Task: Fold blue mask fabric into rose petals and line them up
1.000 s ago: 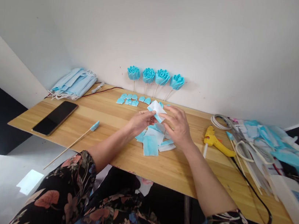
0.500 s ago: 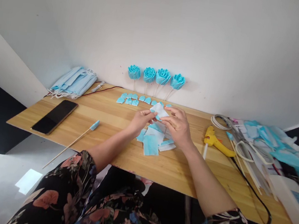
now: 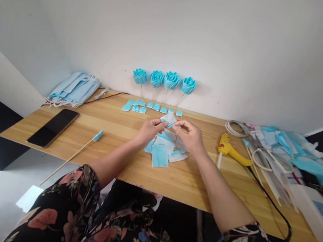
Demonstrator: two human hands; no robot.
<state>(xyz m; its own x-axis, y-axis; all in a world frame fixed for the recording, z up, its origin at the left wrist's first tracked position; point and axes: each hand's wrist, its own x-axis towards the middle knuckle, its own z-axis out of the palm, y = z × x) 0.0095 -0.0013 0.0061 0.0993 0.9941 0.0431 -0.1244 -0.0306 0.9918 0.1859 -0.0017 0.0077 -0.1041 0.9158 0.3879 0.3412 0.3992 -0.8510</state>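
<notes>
Between my two hands, above the table, is a small piece of blue-and-white mask fabric [image 3: 168, 118], partly folded. My left hand [image 3: 149, 130] pinches its left lower edge with thumb and fingers. On its right side, my right hand [image 3: 189, 137] pinches it too. Below lie several loose cut fabric squares [image 3: 160, 155], partly hidden by my hands. Behind them, small folded blue petals [image 3: 156, 107] lie in rows. Several blue fabric roses [image 3: 156, 79] on thin sticks lean against the wall.
Left on the wooden table [image 3: 110, 146] are a phone [image 3: 53, 127], stacked face masks [image 3: 74, 88] and a blue-tipped stick [image 3: 67, 160] overhanging the front edge. At right lie a yellow glue gun [image 3: 232, 151] with its cord, scissors [image 3: 272, 158], a tape roll [image 3: 236, 128] and fabric scraps [image 3: 309, 158].
The fabric piece, flatter before, now has its upper part drawn into a peak. My right fingers have come down from its top to its right side. The view has shifted slightly.
</notes>
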